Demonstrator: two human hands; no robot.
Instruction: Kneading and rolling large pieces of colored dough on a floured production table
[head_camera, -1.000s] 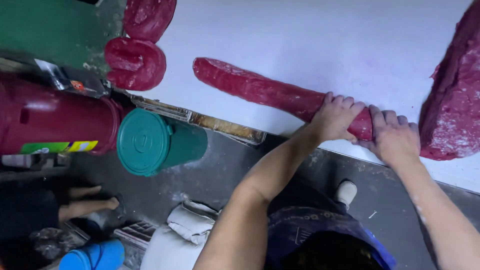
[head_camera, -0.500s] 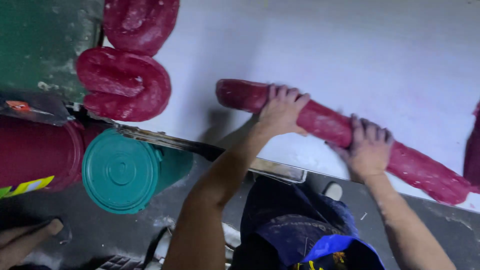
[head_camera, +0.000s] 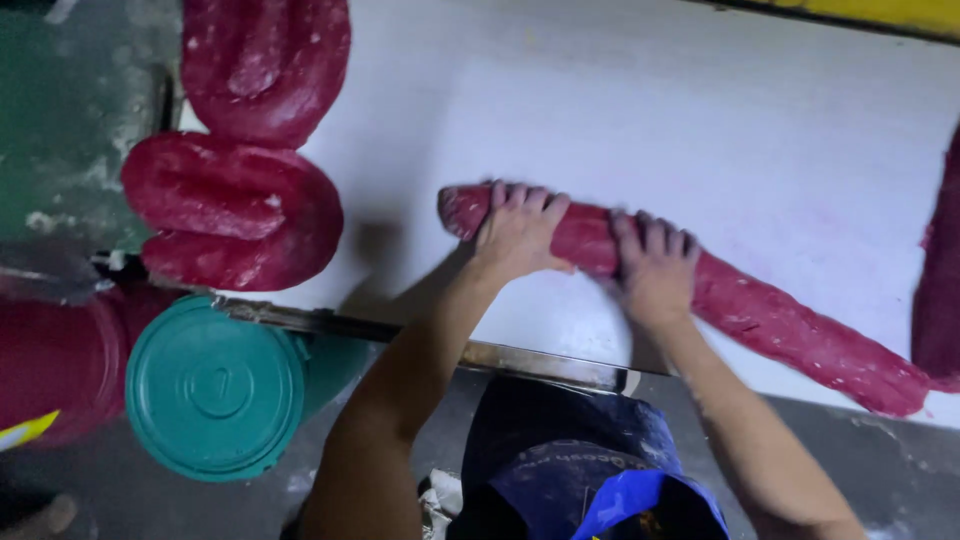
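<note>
Two folded red dough coils (head_camera: 235, 210) lie at the left end of the white bench (head_camera: 700, 130), and a teal lidded drum (head_camera: 213, 390) stands just below the bench's metal edge (head_camera: 520, 358). Above the hands the bench is wide and bare. The long red dough roll (head_camera: 740, 300) lies slanting across the front of the bench, floury and uneven. The left hand (head_camera: 518, 232) and the right hand (head_camera: 655, 268) press flat on it, fingers (head_camera: 505, 200) spread a little.

Both forearms extended forward; left hand (head_camera: 520, 232) and right hand (head_camera: 655, 268) side by side, palms down, fingers spread.
</note>
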